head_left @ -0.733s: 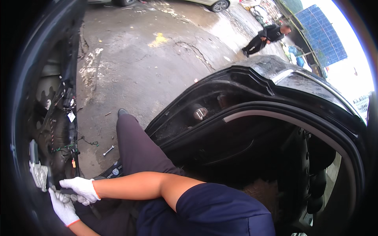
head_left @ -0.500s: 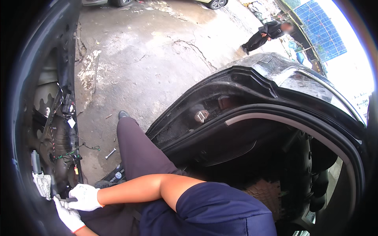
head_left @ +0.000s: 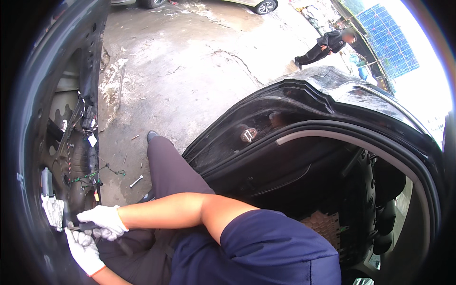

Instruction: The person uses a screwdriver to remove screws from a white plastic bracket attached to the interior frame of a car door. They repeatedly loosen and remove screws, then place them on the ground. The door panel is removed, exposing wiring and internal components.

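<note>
Gripping a dark-handled tool (head_left: 87, 226), the right hand (head_left: 102, 220) is closed around it in a white glove, just above the left hand (head_left: 85, 249). The left hand, gloved too, has its fingers curled beside the tool's thin end; whether they pinch it, I cannot tell. Just beyond the left fingertips sits a silver metal part (head_left: 53, 213), with a grey cylinder (head_left: 46, 182) above it. Green wires (head_left: 90, 178) run above the right hand, and a wrench (head_left: 136, 181) lies farther out, well apart from both hands.
</note>
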Tool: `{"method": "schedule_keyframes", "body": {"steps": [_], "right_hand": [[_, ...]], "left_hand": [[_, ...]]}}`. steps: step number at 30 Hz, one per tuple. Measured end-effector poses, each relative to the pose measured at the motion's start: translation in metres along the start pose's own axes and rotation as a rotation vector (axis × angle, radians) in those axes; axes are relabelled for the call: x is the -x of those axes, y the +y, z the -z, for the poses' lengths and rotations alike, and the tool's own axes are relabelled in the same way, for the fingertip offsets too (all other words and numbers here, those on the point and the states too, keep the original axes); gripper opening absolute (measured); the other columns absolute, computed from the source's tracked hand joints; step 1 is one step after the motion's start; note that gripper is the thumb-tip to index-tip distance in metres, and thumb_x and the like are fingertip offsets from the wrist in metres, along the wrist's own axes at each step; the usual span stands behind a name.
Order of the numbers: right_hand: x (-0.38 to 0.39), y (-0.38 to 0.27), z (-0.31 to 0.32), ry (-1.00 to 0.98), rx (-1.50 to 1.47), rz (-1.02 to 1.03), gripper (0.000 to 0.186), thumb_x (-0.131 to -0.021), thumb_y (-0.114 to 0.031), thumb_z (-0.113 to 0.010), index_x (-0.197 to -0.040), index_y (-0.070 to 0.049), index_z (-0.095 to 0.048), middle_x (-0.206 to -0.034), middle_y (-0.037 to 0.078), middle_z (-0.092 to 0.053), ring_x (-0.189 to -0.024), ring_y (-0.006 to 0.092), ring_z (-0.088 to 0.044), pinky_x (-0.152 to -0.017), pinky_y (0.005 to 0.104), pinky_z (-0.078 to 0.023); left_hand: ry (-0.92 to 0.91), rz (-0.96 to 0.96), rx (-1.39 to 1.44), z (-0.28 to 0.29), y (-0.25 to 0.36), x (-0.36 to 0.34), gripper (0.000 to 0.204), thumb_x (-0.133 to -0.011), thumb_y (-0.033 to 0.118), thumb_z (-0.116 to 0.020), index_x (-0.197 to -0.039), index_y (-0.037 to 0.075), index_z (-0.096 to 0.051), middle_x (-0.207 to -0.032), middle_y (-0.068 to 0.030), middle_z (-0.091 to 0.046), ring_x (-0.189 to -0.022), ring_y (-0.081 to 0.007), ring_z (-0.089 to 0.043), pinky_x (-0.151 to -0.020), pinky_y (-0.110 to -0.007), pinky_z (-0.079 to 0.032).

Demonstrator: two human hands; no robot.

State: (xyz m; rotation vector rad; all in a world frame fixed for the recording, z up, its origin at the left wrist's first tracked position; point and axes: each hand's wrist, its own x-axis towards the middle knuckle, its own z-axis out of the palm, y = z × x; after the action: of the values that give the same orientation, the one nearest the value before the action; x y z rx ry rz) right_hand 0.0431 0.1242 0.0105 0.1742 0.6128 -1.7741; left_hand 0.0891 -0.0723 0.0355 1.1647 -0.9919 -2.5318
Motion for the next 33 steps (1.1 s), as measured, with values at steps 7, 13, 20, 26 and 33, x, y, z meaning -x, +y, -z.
{"method": "schedule_keyframes", "body": {"steps": [7, 13, 20, 26, 33], "right_hand": [[0.018, 0.005, -0.017, 0.238, 0.533, 0.274, 0.039, -0.099, -0.053, -0.063, -0.096, -0.015, -0.067, -0.06, 0.004, -0.055, -0.043, 0.0186, -0.051, -0.042, 0.036, -0.039], [0.03, -0.002, -0.015, 0.521, 1.599, 1.086, 0.043, -0.103, -0.051, -0.054, -0.103, -0.013, -0.074, -0.085, 0.014, -0.075, -0.068, 0.0357, -0.073, -0.058, 0.0494, -0.057], [0.019, -0.004, -0.014, 0.167, 0.783, 0.376, 0.051, -0.108, -0.051, -0.053, -0.101, -0.004, -0.07, -0.073, 0.008, -0.068, -0.048, 0.0182, -0.058, -0.045, 0.0323, -0.045], [0.014, 0.014, -0.01, 0.524, 1.78, 1.081, 0.045, -0.106, -0.049, -0.058, -0.103, -0.006, -0.069, -0.07, 0.014, -0.069, -0.068, 0.0245, -0.071, -0.067, 0.0389, -0.056], [0.015, -0.002, -0.004, 0.169, 0.522, 0.187, 0.049, -0.107, -0.054, -0.055, -0.112, -0.007, -0.068, -0.061, 0.004, -0.057, -0.039, 0.0139, -0.047, -0.039, 0.033, -0.039]], "left_hand": [[-0.126, 0.058, 0.013, -0.003, 0.001, 0.007, 0.038, -0.115, 0.03, -0.049, -0.137, 0.0, -0.057, -0.064, 0.0087, -0.027, -0.048, -0.0025, -0.023, -0.042, -0.023, -0.024], [-0.42, -0.388, -0.843, 0.014, -0.014, 0.009, 0.019, -0.096, 0.009, -0.056, -0.11, 0.001, -0.066, -0.087, -0.0106, -0.069, -0.078, -0.0287, -0.067, -0.069, -0.04, -0.053], [-0.261, -0.042, 0.082, -0.01, -0.016, 0.042, 0.024, -0.115, 0.027, -0.048, -0.114, 0.007, -0.06, -0.066, 0.0078, -0.029, -0.053, -0.0051, -0.03, -0.052, -0.023, -0.031], [-0.084, -0.161, 0.276, -0.016, -0.004, 0.055, 0.029, -0.114, 0.031, -0.048, -0.106, 0.007, -0.06, -0.064, 0.0072, -0.034, -0.053, -0.0079, -0.033, -0.053, -0.027, -0.033], [-0.074, -0.145, 0.519, -0.016, -0.001, 0.058, 0.034, -0.113, 0.027, -0.046, -0.11, -0.003, -0.063, -0.081, -0.0095, -0.058, -0.071, -0.0216, -0.055, -0.071, -0.035, -0.05]]}}
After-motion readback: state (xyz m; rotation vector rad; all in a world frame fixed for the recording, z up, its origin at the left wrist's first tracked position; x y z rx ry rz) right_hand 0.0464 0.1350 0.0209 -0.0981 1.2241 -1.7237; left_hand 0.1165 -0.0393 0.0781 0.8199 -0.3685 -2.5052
